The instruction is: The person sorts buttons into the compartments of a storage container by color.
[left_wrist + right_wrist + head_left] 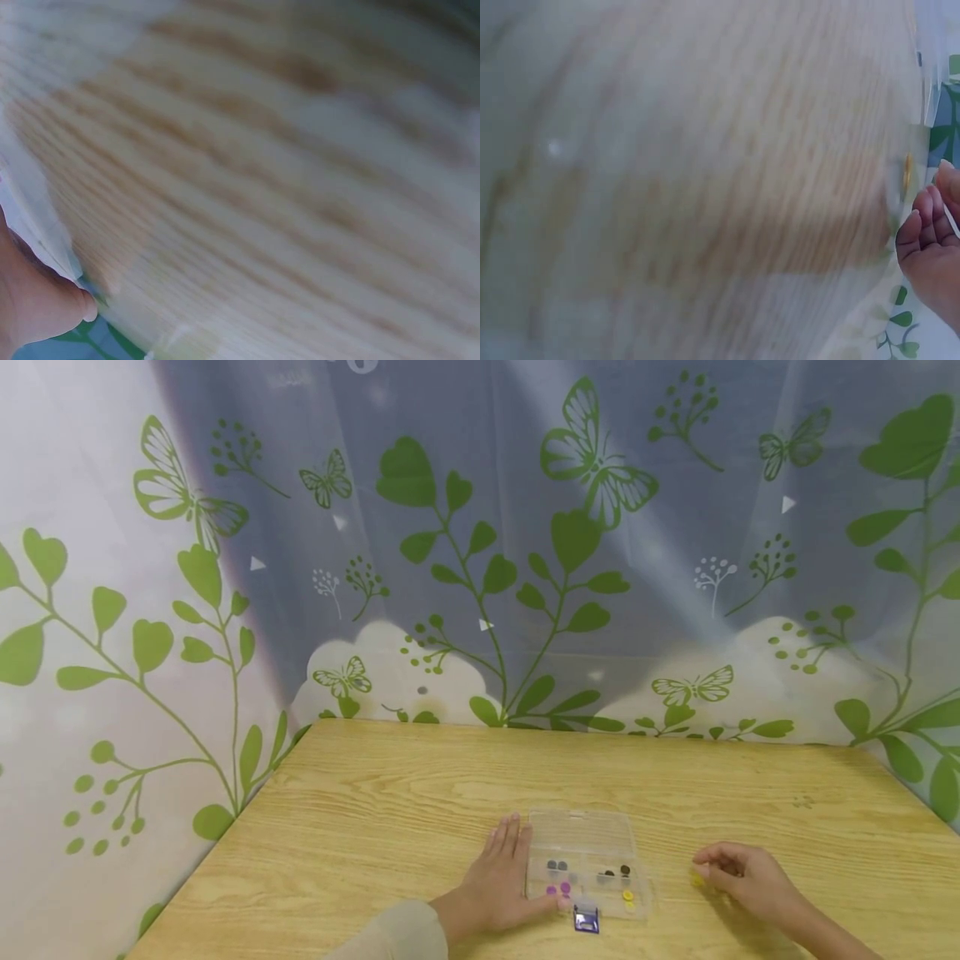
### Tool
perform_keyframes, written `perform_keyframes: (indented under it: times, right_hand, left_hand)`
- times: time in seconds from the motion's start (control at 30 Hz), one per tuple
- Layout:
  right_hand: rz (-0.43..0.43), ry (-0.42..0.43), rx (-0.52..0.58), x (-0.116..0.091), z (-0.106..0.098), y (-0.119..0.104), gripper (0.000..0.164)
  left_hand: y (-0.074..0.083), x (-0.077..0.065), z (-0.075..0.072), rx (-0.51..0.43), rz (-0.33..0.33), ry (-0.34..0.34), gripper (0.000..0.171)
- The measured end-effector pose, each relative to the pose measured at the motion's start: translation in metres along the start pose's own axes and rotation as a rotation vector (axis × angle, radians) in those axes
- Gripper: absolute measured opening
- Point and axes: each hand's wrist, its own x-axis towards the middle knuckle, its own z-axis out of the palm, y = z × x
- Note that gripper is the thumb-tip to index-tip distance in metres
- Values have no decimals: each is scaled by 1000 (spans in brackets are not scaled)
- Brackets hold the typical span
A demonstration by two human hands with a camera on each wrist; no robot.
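Note:
My left hand point(498, 885) lies along the left side of a clear plastic compartment box point(581, 831), fingers straight, thumb across its front left corner. The box's lid is raised at the back. Inside are small grey discs point(557, 866), purple discs point(565, 887), black discs point(625, 870) and yellow discs point(627, 896). Right of the box, my right hand point(750, 877) has loosely bent fingers close to a single yellow disc point(697, 877). In the right wrist view that disc point(907, 176) shows flat, just beyond the thumb tip, with a gap between them.
A small dark blue square piece point(587, 919) with a pale middle stands at the box's front edge. The wood-grain table point(420, 777) reaches back to a curtain point(480, 568) printed with leaves and butterflies, which also hangs along the left.

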Motion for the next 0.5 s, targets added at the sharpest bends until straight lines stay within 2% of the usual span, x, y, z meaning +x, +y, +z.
perform_keyframes:
  times: [0.27, 0.5]
  right_hand:
    - [-52, -47, 11, 2, -2, 10, 27]
    - [-126, -66, -60, 5, -3, 15, 20]
  left_hand:
    - [0, 0, 1, 10, 3, 4, 104]
    - [-1, 1, 2, 13, -1, -1, 104]
